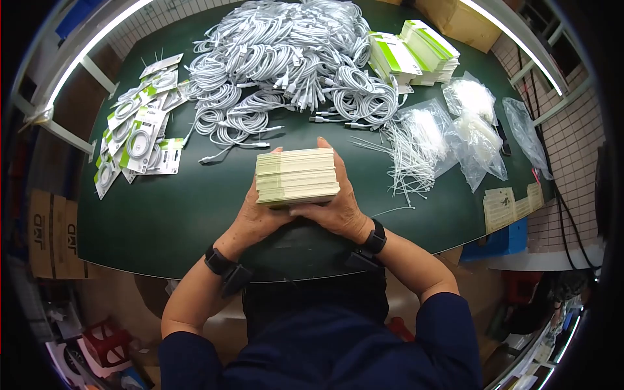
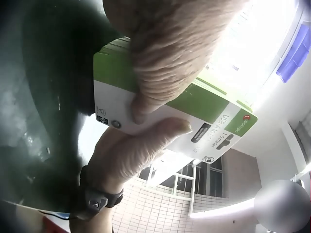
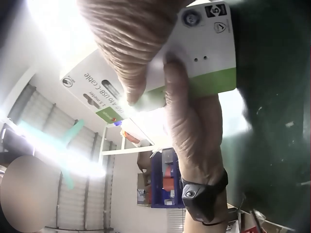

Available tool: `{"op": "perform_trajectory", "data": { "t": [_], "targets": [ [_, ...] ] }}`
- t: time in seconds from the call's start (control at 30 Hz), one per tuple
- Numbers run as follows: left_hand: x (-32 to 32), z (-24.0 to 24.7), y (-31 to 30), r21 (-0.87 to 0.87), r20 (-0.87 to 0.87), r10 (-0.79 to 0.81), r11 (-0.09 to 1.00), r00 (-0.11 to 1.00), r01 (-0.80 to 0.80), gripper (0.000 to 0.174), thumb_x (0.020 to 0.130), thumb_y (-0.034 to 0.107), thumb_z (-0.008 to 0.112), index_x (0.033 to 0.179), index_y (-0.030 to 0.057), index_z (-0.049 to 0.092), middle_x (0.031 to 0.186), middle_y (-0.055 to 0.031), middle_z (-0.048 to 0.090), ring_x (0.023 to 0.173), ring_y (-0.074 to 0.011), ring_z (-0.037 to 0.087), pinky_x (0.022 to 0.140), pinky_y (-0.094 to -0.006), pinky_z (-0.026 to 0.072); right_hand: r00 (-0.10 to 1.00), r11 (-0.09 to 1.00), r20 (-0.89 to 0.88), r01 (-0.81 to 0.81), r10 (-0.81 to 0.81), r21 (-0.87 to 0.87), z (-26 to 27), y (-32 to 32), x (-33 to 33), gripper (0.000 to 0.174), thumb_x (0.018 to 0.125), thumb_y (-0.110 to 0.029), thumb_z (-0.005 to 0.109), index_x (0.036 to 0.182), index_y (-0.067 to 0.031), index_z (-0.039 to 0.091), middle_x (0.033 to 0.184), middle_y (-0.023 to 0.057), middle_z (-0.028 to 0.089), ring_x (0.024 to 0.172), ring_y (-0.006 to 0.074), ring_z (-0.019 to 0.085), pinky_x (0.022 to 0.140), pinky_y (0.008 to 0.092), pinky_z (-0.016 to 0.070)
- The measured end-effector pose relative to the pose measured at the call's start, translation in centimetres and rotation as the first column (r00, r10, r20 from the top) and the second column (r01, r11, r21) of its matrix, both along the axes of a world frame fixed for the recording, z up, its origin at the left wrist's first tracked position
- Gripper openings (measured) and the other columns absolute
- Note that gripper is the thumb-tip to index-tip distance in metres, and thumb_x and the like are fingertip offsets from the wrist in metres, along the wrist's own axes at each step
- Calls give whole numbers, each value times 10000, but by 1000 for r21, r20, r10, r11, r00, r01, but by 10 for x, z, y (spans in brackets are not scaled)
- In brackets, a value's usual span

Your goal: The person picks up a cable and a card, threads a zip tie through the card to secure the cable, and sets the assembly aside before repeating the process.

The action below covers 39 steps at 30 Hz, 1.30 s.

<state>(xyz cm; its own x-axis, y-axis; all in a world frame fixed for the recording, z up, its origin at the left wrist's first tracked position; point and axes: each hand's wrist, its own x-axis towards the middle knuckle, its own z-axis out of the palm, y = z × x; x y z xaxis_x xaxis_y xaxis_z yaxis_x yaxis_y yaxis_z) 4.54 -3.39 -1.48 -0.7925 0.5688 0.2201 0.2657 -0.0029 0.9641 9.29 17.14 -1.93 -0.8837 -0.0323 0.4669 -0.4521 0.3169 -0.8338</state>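
Observation:
Both hands hold a thick stack of cream-edged packaging cards [image 1: 297,177] just above the near middle of the dark green table [image 1: 175,214]. My left hand [image 1: 262,213] grips its left side and underside, and my right hand [image 1: 333,205] wraps its right side, one finger reaching up past the far edge. In the left wrist view the left hand [image 2: 165,53] curls over the bottom card [image 2: 204,109], which is white and green with USB cable printing. The right wrist view shows the right hand [image 3: 133,48] on the same card face [image 3: 206,46].
A big heap of coiled white cables [image 1: 286,65] fills the far middle. Packaged cables [image 1: 140,133] lie at the left. Stacks of green-white cards [image 1: 409,55] stand at the far right, with loose white ties [image 1: 406,156] and clear bags [image 1: 471,123] nearby. Cardboard boxes [image 1: 52,240] sit at the left.

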Motion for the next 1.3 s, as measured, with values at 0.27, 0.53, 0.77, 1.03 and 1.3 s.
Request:
{"op": "perform_trajectory", "data": {
  "t": [0.27,0.53,0.77,1.03,1.3],
  "targets": [
    [-18,-15,-6,-145,79,-156,975,985,166,781,812,44,899,1487,29,507,1343,-89,653,1233,-216,634,1060,-370,526,998,998,-34,50,-51,-39,-15,-3,-9,1226,680,-133,1015,1635,-13,256,1535,145,517,1379,244,541,1184,386,431],
    [-12,10,-17,135,340,0,990,941,-49,675,840,26,840,1436,-39,531,1249,-142,712,1134,-197,703,983,-336,565,908,676,381,173,172,-717,6,-4,-5,821,901,-106,848,1555,-12,361,1401,115,610,1273,218,613,1114,376,500],
    [-33,18,-34,211,499,-33,974,866,-85,635,882,29,776,1450,-46,503,1214,-145,742,1051,-199,737,961,-321,573,930,658,333,156,153,-737,22,47,-10,817,955,-124,785,1608,6,311,1315,162,651,1146,216,681,1056,356,531],
    [-61,10,-44,-26,612,77,997,787,-78,534,915,90,761,1391,-52,563,1272,-162,722,1104,-223,731,1004,-348,565,809,945,557,8,186,-328,10,78,-18,795,987,-242,765,1605,9,333,1205,174,707,1083,195,692,948,324,553],
    [-112,0,-30,-353,529,76,926,845,137,600,919,151,822,1408,-50,539,1147,-144,748,1020,-200,731,932,-341,578,690,996,723,-24,-42,81,26,84,-26,712,1020,-395,682,1542,8,414,1103,227,747,1004,269,745,861,395,579]
  ]
}}
